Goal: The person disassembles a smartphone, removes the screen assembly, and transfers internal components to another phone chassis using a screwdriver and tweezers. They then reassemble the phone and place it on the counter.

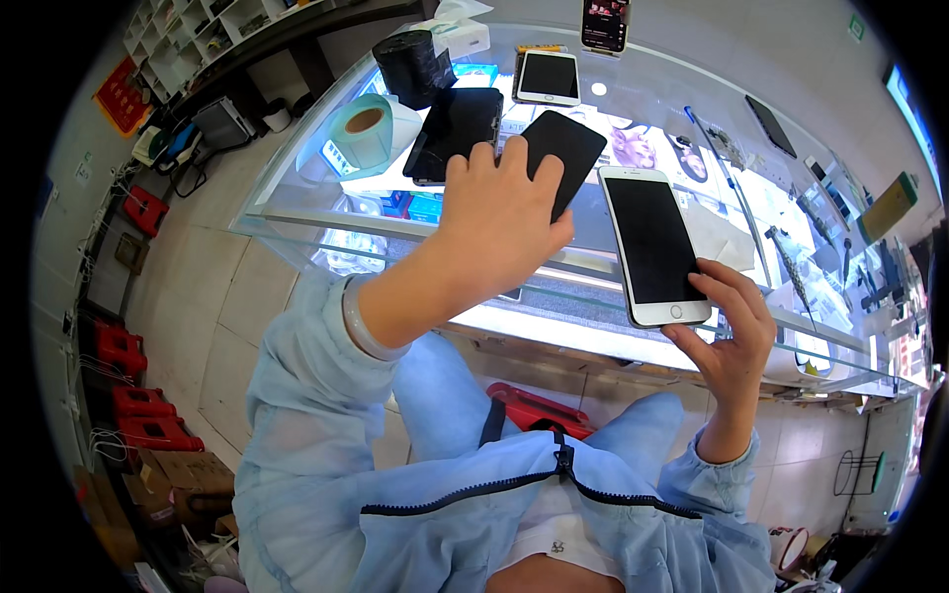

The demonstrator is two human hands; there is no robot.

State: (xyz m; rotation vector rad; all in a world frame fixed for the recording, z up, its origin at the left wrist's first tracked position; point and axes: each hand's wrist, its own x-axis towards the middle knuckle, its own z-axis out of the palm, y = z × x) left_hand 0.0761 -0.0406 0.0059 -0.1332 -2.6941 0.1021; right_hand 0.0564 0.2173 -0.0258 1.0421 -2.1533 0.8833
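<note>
white phone [652, 242]: glossy glass | black phone [560, 148]: matt | counter [712, 89]: smooth glass

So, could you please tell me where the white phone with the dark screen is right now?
In the head view, the white phone lies on the glass counter right of centre, with the right hand at its lower end and the black sheet under the left hand just left.

I see a pale blue zip-up jacket with a dark zipper, open over a white top. Its sleeves are pushed back from the left hand [499, 212] and right hand [732, 341], above light blue jeans.
</note>
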